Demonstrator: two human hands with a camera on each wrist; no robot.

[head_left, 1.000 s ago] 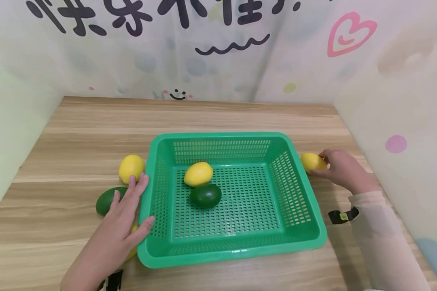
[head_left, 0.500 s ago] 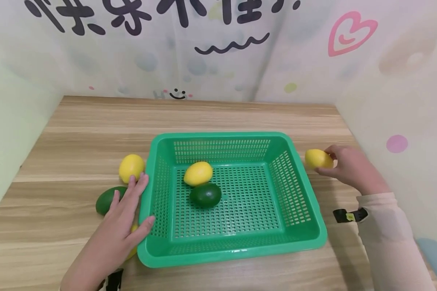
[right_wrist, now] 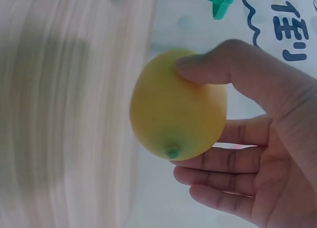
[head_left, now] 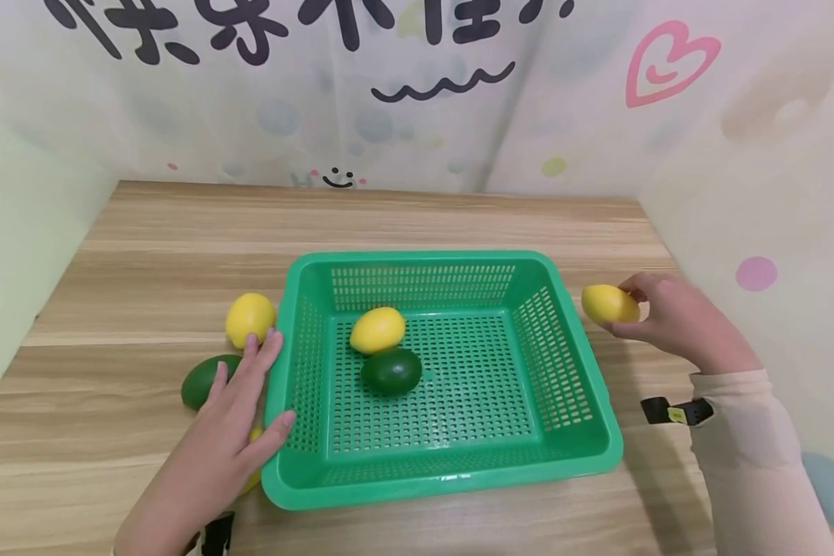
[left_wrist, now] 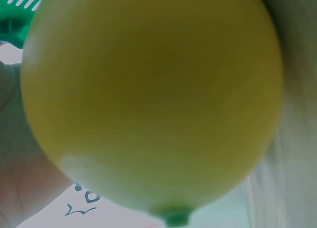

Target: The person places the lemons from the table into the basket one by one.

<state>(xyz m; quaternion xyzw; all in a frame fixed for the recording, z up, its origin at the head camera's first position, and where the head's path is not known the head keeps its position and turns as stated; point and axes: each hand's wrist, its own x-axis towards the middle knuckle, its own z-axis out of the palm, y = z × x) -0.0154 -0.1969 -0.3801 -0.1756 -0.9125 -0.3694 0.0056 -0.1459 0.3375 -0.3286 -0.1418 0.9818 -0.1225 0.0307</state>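
Observation:
My right hand point(head_left: 681, 320) pinches a lemon point(head_left: 606, 303) between thumb and fingers, just right of the green plastic basket point(head_left: 445, 484). The right wrist view shows this lemon point(right_wrist: 173, 109) with its green tip, seemingly held off the table. Straight fingers of my left hand point(head_left: 211, 436) rest against the basket's left rim. Inside the basket a second lemon point(head_left: 378, 330) lies touching a dark green avocado point(head_left: 392, 372). Another lemon point(head_left: 253, 475) is mostly hidden beneath my left hand; a yellow lemon point(left_wrist: 153, 99) fills the left wrist view.
Left of the basket lie one more lemon point(head_left: 249, 318) and a green avocado point(head_left: 205, 382), partly covered by my left fingers. The wooden table point(head_left: 389, 220) meets a printed cloth wall point(head_left: 306, 139) at the back. A side wall point(head_left: 757, 201) stands close to my right arm.
My right hand has moved slightly right and away from the basket with the lemon, then nearly stopped. The left hand and the basket have stayed in place.

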